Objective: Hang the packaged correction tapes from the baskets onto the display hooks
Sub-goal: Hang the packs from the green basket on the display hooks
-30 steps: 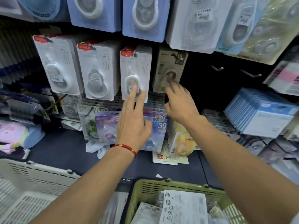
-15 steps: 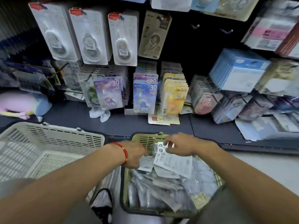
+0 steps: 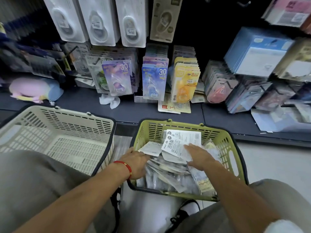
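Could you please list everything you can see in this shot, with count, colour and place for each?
green basket: one, green, on the floor in front of the shelf, right of the white basket.
packets: a pile, too many to count, mostly clear and white, inside the green basket.
white basket: one, off-white, left.
hanging white packs: three rows, white, upper hooks.
beige pack: one row, beige, right of the white packs.
purple pack: front of a row, lower hooks.
blue pack: front of a row, centre.
yellow pack: front of a row, right of the blue pack.
bare hooks: two, dark, top right.
left hand: one, red cord at the wrist, on the packets.
right hand: one, fingers flat on the top printed packet.
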Available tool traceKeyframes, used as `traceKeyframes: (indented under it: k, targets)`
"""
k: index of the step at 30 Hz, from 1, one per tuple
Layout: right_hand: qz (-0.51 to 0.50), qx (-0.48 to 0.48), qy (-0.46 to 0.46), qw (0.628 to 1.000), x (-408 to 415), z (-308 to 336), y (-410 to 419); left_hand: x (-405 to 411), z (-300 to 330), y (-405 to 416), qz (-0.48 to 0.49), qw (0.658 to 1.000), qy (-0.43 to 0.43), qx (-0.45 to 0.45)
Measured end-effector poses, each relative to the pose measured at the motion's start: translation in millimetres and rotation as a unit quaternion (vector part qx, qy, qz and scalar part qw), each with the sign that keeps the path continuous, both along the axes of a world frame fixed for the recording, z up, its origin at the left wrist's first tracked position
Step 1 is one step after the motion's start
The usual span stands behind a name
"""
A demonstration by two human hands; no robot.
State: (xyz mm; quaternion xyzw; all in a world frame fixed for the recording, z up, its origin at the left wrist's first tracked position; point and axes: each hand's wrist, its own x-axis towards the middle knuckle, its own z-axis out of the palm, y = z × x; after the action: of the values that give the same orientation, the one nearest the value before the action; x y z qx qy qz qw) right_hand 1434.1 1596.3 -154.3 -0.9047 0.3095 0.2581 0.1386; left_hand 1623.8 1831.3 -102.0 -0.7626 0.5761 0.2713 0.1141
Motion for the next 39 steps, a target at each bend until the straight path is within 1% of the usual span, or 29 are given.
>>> traceKeyframes:
  k: [3,4,7,9,10,11,12,13,14,15,16,17,18,19,21,22,23,24,25,26,27,30,32,35,36,37,38,39]
  targets:
    - [-0.068,0.09,-0.07,0.991,-8,2,-4,1,3,-2,0.031,0.999,0.017,-0.031]
    - [-0.083,0.095,-0.104,0.986,-12,10,-7,1,6,-4,0.051,0.997,0.027,-0.048]
    - [-0.167,0.02,-0.22,0.961,-19,38,-15,-2,15,-14,0.142,0.978,0.074,-0.13]
    - [-0.238,-0.008,-0.282,0.929,-20,58,-13,-7,21,-22,0.206,0.953,0.116,-0.189]
    - [-0.282,0.016,-0.323,0.903,-18,67,-9,-11,23,-26,0.242,0.935,0.146,-0.215]
    - [-0.332,0.075,-0.369,0.865,-14,75,-1,-16,26,-30,0.285,0.911,0.185,-0.234]
    - [-0.377,0.155,-0.407,0.818,-9,81,11,-20,28,-34,0.333,0.879,0.235,-0.247]
    - [-0.405,0.236,-0.429,0.772,-2,86,24,-23,29,-37,0.384,0.838,0.298,-0.249]
    - [-0.413,0.305,-0.439,0.738,5,88,37,-27,31,-40,0.429,0.783,0.38,-0.242]
    - [-0.401,0.351,-0.436,0.725,13,87,48,-31,32,-41,0.465,0.714,0.468,-0.235]
    - [-0.377,0.371,-0.427,0.734,20,85,59,-33,33,-41,0.488,0.643,0.542,-0.236]
    - [-0.344,0.37,-0.414,0.757,25,81,67,-32,33,-39,0.502,0.581,0.589,-0.252]
    - [-0.307,0.344,-0.4,0.792,29,76,73,-29,32,-36,0.515,0.544,0.604,-0.274]
    - [-0.271,0.293,-0.39,0.83,31,69,73,-26,30,-34,0.528,0.527,0.598,-0.294]
    - [-0.207,0.183,-0.349,0.895,31,57,65,-17,25,-28,0.57,0.532,0.542,-0.313]
    - [-0.177,0.151,-0.304,0.924,29,50,59,-13,22,-25,0.594,0.533,0.517,-0.31]
    - [-0.15,0.138,-0.252,0.946,26,44,53,-11,21,-22,0.612,0.526,0.506,-0.303]
    - [-0.138,0.137,-0.201,0.96,23,38,50,-8,20,-20,0.625,0.517,0.504,-0.296]
    - [-0.135,0.139,-0.162,0.968,20,30,47,-7,19,-18,0.632,0.511,0.506,-0.291]
    - [-0.132,0.14,-0.144,0.971,17,22,47,-6,19,-17,0.634,0.506,0.508,-0.289]
    - [-0.13,0.139,-0.145,0.971,14,14,47,-6,18,-16,0.636,0.502,0.509,-0.29]
    - [-0.151,0.124,-0.215,0.957,9,11,46,-2,17,-15,0.643,0.498,0.501,-0.295]
    - [-0.169,0.066,-0.291,0.939,6,21,41,0,17,-15,0.647,0.497,0.497,-0.296]
    - [-0.26,-0.013,-0.388,0.884,-1,43,27,0,17,-18,0.652,0.494,0.492,-0.297]
    - [-0.311,-0.016,-0.415,0.855,-3,50,23,-1,16,-19,0.653,0.492,0.493,-0.298]
    - [-0.37,0.004,-0.447,0.814,-6,56,20,-2,16,-21,0.652,0.491,0.494,-0.298]
    - [-0.432,0.052,-0.482,0.76,-7,61,19,-4,15,-23,0.651,0.489,0.498,-0.299]
    - [-0.486,0.124,-0.511,0.698,-8,67,21,-6,15,-24,0.649,0.485,0.503,-0.301]
